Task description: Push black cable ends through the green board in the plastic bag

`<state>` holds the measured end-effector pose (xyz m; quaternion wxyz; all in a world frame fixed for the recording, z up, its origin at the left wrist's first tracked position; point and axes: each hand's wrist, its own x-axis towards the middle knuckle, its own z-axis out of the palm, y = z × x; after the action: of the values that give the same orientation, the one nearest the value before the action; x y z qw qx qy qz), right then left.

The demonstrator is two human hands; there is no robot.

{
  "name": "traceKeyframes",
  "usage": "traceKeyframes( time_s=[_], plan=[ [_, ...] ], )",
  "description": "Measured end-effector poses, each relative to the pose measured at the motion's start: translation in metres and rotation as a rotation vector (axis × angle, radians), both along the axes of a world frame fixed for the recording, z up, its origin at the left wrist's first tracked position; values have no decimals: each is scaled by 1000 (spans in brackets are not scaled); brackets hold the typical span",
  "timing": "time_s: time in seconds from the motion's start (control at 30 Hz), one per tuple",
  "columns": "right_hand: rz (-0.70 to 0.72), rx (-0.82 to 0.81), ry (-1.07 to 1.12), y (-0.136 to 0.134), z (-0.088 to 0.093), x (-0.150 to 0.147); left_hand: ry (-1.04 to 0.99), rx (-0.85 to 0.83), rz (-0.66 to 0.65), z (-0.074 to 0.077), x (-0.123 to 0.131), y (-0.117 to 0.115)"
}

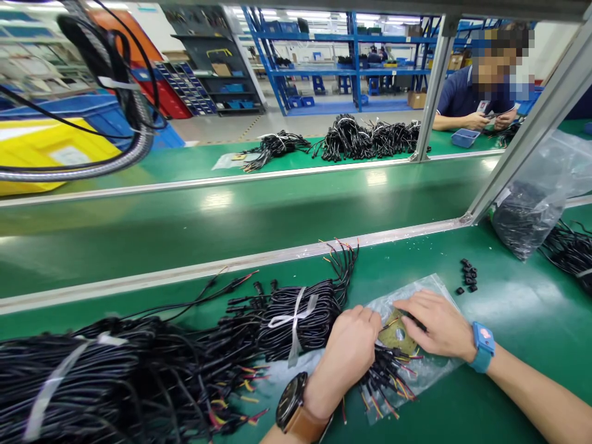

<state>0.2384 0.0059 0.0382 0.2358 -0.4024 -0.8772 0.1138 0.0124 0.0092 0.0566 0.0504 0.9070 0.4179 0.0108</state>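
Note:
My left hand (354,339), with a brown-strapped watch on its wrist, is closed with its fingertips pinched together. A thin wire end (392,321) shows at those fingertips, so it seems to hold a black cable that is mostly hidden. My right hand (437,320), wearing a teal wristband, hovers over a yellowish plate with a round hole (393,338), thumb and index finger apart. Under both hands lies a clear plastic bag (432,287). Black cable ends with red and yellow wire tips (386,376) fan out just below the plate.
Left of my hands lie a tied cable bundle (296,317) and a larger one (69,376). Small black caps (469,274) sit at right, near a filled plastic bag (527,213). A metal post (513,123) rises there. A co-worker (481,92) sits across the line.

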Motion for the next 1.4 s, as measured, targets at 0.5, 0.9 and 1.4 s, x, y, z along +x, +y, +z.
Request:
traceKeyframes(
  time_s=[0.5, 0.9, 1.4],
  plan=[
    [-41, -110, 109, 1, -1, 3, -96, 30, -46, -5, -8, -3],
    [-220, -523, 606, 8, 6, 6, -761, 242, 22, -19, -8, -5],
    [-175, -628, 646, 3, 4, -2, -756, 232, -9, -20, -9, -5]
  ],
)
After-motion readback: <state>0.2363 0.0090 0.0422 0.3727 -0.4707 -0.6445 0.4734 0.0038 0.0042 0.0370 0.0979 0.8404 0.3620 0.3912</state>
